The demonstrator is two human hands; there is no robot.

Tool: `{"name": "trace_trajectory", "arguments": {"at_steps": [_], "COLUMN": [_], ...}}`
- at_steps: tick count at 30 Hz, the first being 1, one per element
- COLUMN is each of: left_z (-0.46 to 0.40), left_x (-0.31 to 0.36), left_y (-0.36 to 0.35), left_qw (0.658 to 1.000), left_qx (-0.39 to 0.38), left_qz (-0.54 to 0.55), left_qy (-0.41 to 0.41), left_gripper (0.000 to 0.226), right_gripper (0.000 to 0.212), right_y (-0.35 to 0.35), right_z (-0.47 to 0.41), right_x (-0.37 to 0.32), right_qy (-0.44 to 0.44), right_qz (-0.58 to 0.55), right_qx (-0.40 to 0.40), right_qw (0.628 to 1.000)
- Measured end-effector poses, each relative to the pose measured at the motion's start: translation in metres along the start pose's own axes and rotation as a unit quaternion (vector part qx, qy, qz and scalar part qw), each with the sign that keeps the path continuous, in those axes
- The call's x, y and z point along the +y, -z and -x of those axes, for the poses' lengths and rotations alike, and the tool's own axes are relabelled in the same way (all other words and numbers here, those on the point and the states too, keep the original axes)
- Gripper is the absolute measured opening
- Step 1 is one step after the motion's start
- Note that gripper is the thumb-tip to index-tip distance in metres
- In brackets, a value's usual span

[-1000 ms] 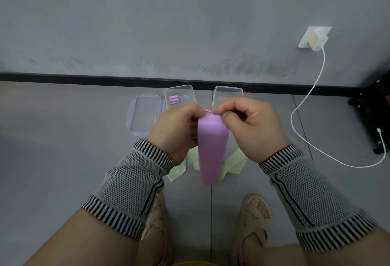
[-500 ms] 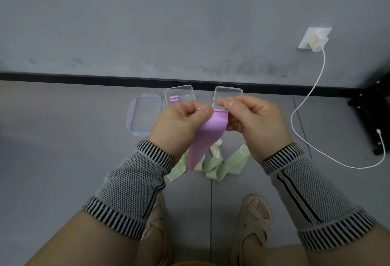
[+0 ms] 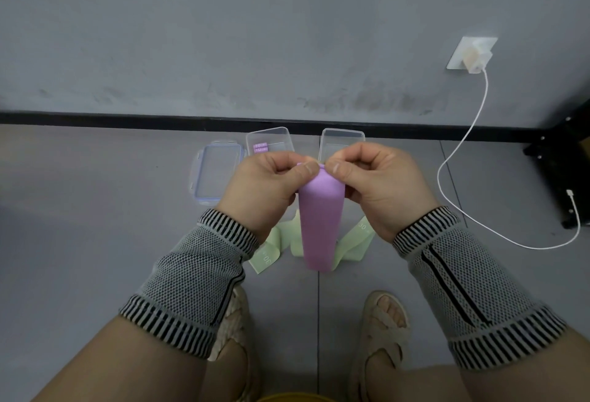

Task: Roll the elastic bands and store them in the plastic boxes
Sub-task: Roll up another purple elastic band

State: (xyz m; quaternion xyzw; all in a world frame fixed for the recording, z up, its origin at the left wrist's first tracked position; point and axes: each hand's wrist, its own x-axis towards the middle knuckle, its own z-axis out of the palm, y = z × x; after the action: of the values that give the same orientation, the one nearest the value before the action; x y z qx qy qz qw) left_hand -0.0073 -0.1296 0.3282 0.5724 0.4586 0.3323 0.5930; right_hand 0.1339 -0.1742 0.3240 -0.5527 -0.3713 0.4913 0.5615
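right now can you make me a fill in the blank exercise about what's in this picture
1. Both hands pinch the top edge of the ____ band.
2. Under it, on the floor, lie bands coloured pale ____.
3. The left box already holds rolled bands of ____ colour.
4. The white cable runs up to a charger on the ____.

Missing words: purple; green; purple; wall

The band point(image 3: 321, 226) is plain lilac. The bands point(image 3: 354, 242) on the grey floor point(image 3: 95, 242) are pale green. The sleeves point(image 3: 194, 280) are grey mesh with black-and-white striped cuffs. The lid point(image 3: 217, 175) seems blue-edged. The cable point(image 3: 459, 146) is white.
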Motion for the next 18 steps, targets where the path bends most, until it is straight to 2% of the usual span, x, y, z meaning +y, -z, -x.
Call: {"name": "trace_trajectory", "arguments": {"at_steps": [3, 5, 11, 14, 18], "left_z": [-0.0003, 0.0002, 0.0001, -0.0004, 0.0007], "left_x": [-0.0002, 0.0011, 0.0025, 0.0008, 0.0026], "left_y": [-0.0005, -0.0018, -0.0018, -0.0018, -0.0066], "left_qw": [1.0, 0.998, 0.993, 0.992, 0.991], "left_qx": [-0.008, -0.017, -0.021, -0.016, -0.009], "left_qz": [0.028, 0.052, 0.1, 0.109, 0.118], "left_qy": [0.012, 0.02, 0.053, 0.063, 0.058], "left_gripper": [0.017, 0.009, 0.012, 0.023, 0.019], "right_gripper": [0.021, 0.021, 0.026, 0.031, 0.029], "right_y": [0.0006, 0.0013, -0.0009, -0.0035, -0.0053], "right_z": [-0.0011, -0.0013, -0.0017, -0.0027, -0.0036], "right_x": [0.0005, -0.0004, -0.0017, 0.0002, 0.0037], "right_qy": [-0.015, -0.027, -0.048, -0.035, -0.004], "right_qz": [-0.034, -0.051, -0.077, -0.07, -0.038], "right_qx": [-0.01, -0.014, -0.009, 0.007, 0.038], "right_qw": [0.999, 0.998, 0.996, 0.997, 0.999]}}
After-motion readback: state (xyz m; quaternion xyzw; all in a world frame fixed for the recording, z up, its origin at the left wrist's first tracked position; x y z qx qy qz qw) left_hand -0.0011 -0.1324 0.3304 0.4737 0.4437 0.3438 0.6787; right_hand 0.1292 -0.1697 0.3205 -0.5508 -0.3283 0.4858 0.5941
